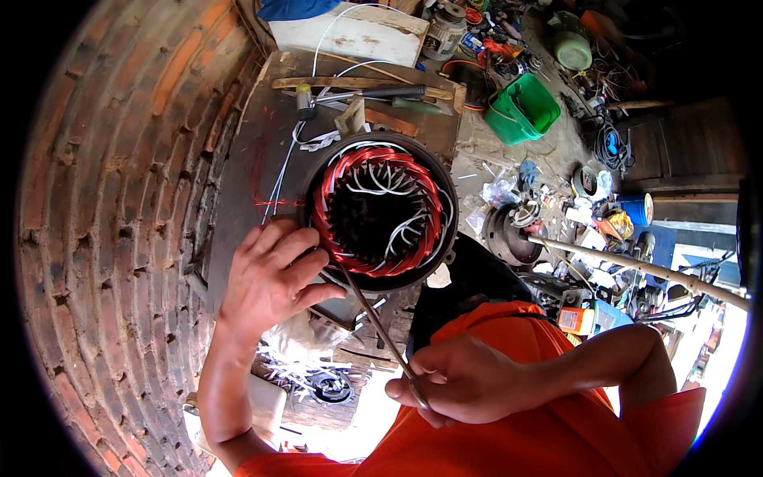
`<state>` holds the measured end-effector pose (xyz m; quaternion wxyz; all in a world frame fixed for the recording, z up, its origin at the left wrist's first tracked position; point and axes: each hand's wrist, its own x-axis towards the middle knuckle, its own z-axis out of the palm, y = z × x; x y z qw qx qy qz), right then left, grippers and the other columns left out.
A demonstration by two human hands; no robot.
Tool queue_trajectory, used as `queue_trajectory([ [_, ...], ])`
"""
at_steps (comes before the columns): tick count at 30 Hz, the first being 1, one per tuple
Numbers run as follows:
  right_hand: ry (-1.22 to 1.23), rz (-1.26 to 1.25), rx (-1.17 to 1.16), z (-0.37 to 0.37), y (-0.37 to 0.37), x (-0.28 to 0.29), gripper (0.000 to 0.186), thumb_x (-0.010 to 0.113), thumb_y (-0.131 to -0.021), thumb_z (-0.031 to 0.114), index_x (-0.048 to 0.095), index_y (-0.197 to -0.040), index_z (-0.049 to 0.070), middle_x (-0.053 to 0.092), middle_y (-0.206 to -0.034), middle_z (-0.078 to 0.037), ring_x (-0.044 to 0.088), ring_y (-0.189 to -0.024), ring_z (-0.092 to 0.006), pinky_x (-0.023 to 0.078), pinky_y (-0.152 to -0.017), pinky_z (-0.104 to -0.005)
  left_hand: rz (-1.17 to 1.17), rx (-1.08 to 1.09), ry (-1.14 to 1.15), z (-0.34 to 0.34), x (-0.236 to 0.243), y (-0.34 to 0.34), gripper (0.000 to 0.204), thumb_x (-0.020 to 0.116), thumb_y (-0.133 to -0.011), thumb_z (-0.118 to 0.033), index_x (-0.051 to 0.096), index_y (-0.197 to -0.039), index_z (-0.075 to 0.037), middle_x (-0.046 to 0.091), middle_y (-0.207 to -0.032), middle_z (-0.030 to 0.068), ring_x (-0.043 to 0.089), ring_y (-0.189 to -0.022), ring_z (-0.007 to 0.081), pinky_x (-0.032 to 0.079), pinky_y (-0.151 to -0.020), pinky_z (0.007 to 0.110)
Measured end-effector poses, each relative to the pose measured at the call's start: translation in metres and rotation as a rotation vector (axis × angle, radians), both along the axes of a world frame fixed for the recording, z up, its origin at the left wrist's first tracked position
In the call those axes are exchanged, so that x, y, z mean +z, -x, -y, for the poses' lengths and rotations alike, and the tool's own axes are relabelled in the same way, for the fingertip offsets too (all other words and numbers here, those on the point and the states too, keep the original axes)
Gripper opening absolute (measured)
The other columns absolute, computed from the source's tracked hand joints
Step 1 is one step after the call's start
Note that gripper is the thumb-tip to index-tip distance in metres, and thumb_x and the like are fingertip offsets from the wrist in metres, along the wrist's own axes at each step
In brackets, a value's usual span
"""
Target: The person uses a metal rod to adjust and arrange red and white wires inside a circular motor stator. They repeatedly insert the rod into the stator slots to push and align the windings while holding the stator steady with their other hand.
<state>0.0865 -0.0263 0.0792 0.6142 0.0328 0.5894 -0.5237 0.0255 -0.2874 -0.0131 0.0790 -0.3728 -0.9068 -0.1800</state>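
A round electric motor stator [446, 176] with red wire windings [435, 230] and white sleeves round its dark bore lies on the bench. My left hand [274, 274] is at its lower left rim, fingers bent and apart, thumb stretched out; its fingertips are against or just over the winding's edge. In my right hand [465, 385] I grip a long thin metal rod [376, 318] by its near end. The rod slants up and left, and its far tip meets the lower left part of the windings. What the tip presses on is too small to tell.
A hammer [373, 93] and wood strips lie behind the stator on the bench [246, 151]. A brick wall [119, 238] rises at left. To the right are a green bucket [520, 111], a wooden pole [636, 269] and floor clutter. White scraps [306, 370] lie below.
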Motion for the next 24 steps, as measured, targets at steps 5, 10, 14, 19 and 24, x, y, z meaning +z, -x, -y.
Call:
queue_trajectory([
  [5, 0.050, -0.075, -0.081, 0.001, -0.009, -0.005, 0.040, 0.061, -0.099, 0.032, 0.055, -0.071, 0.004, 0.061, -0.057, 0.000, 0.054, -0.050, -0.0057, 0.038, -0.048, -0.0258, -0.007, -0.014, -0.025, -0.001, -0.003, 0.004, 0.044, 0.080, -0.061, -0.048, 0.067, -0.083, -0.013, 0.061, -0.103, -0.0010, 0.058, -0.093, 0.0223, 0.047, -0.077, 0.038],
  [10, 0.016, -0.220, -0.090, 0.007, -0.030, -0.020, 0.036, 0.063, -0.098, 0.031, 0.059, -0.076, 0.003, 0.055, -0.055, 0.002, 0.048, -0.049, -0.0056, 0.034, -0.046, -0.0281, 0.040, -0.015, -0.053, -0.001, -0.004, 0.007, 0.044, 0.080, -0.059, -0.049, 0.067, -0.081, -0.013, 0.060, -0.103, -0.0007, 0.058, -0.093, 0.0224, 0.047, -0.076, 0.038],
  [14, -0.025, -0.253, -0.093, 0.010, -0.032, -0.020, 0.032, 0.064, -0.098, 0.029, 0.062, -0.079, 0.002, 0.047, -0.053, 0.003, 0.043, -0.048, -0.0064, 0.032, -0.046, -0.0298, 0.047, -0.018, -0.066, 0.000, -0.006, 0.009, 0.044, 0.080, -0.059, -0.049, 0.067, -0.081, -0.013, 0.060, -0.103, -0.0002, 0.058, -0.091, 0.0224, 0.048, -0.075, 0.038],
  [19, 0.051, -0.319, -0.276, 0.018, -0.048, -0.028, 0.049, 0.064, -0.096, 0.041, 0.054, -0.067, 0.002, 0.044, -0.046, -0.003, 0.043, -0.038, -0.0155, 0.031, -0.039, -0.0364, 0.062, -0.028, -0.058, -0.001, -0.005, 0.011, 0.044, 0.080, -0.058, -0.050, 0.067, -0.079, -0.014, 0.060, -0.104, -0.0006, 0.057, -0.090, 0.0222, 0.047, -0.075, 0.039],
  [24, 0.089, -0.335, -0.343, 0.021, -0.056, -0.036, 0.050, 0.064, -0.096, 0.042, 0.055, -0.067, 0.003, 0.044, -0.046, -0.003, 0.043, -0.038, -0.0178, 0.031, -0.040, -0.0369, 0.080, -0.025, -0.057, 0.000, -0.008, 0.011, 0.045, 0.080, -0.058, -0.051, 0.067, -0.079, -0.014, 0.060, -0.104, -0.0010, 0.056, -0.090, 0.0221, 0.047, -0.076, 0.039],
])
